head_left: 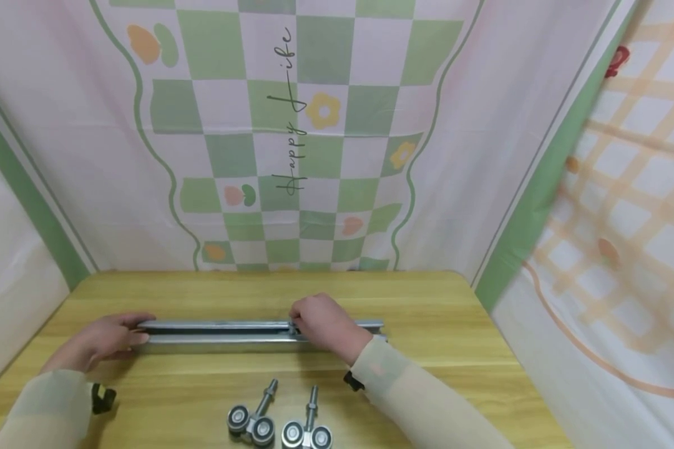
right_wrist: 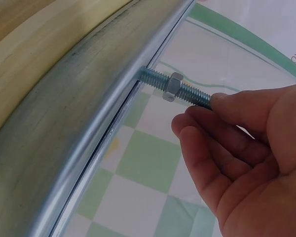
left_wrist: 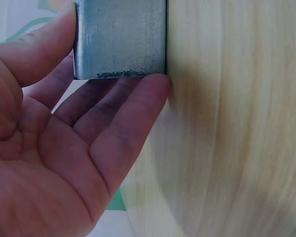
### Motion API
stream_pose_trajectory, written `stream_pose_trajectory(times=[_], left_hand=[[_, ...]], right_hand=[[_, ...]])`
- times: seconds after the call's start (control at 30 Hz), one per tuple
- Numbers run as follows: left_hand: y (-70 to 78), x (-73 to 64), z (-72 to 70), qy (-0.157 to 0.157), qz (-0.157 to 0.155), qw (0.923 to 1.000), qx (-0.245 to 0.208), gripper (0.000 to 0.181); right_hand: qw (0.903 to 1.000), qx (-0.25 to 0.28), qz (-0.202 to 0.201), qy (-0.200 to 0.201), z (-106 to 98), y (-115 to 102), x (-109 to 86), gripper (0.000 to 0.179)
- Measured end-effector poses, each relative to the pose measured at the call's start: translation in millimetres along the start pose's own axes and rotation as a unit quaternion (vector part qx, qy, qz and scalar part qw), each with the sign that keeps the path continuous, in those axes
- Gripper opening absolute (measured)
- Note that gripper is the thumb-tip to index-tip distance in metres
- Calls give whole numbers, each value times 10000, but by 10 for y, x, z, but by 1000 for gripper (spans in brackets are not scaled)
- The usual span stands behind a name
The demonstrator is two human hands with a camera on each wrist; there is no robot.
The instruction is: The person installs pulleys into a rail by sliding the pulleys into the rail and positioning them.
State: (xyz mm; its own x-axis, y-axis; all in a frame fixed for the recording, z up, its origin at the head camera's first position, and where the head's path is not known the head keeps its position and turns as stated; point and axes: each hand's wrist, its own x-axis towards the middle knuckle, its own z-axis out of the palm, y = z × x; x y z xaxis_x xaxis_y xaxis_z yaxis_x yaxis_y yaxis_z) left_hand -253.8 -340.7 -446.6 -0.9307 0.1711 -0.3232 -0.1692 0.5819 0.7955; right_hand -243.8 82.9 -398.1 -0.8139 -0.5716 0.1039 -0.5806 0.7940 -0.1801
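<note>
A metal channel rail (head_left: pixel 213 341) lies lengthwise on the table, its slot facing up. At its left end my left hand (head_left: pixel 103 337) grips it, and the left wrist view has the thumb on one side of the rail end (left_wrist: pixel 121 42) and the fingers around the other. My right hand (head_left: pixel 326 321) pinches the tip of a threaded bolt (right_wrist: pixel 197 96) between thumb and fingers. This bolt carries a hex nut (right_wrist: pixel 173 87) and sticks up out of the slot; its lower part is hidden inside the rail.
Nearer me, two roller trolleys lie on the wooden table (head_left: pixel 438 374): the left trolley (head_left: pixel 253 424) and the right trolley (head_left: pixel 307 433), each with a threaded bolt and nut. A patterned cloth (head_left: pixel 326 156) hangs behind the table's far edge.
</note>
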Motion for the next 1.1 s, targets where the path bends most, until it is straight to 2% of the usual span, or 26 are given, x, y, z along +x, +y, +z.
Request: stream_pose_trajectory(times=[0.3, 0.63, 1.1], left_hand=[[-3, 16, 5, 31, -110, 9999, -3, 63], [-7, -2, 6, 4, -11, 10000, 11, 63], [-33, 13, 4, -4, 17, 10000, 37, 63]], right_hand=[[9997, -166, -188, 26, 44, -101, 58, 16], [9992, -220, -340, 52, 64, -216, 137, 15], [9970, -549, -547, -36, 85, -380, 250, 18]])
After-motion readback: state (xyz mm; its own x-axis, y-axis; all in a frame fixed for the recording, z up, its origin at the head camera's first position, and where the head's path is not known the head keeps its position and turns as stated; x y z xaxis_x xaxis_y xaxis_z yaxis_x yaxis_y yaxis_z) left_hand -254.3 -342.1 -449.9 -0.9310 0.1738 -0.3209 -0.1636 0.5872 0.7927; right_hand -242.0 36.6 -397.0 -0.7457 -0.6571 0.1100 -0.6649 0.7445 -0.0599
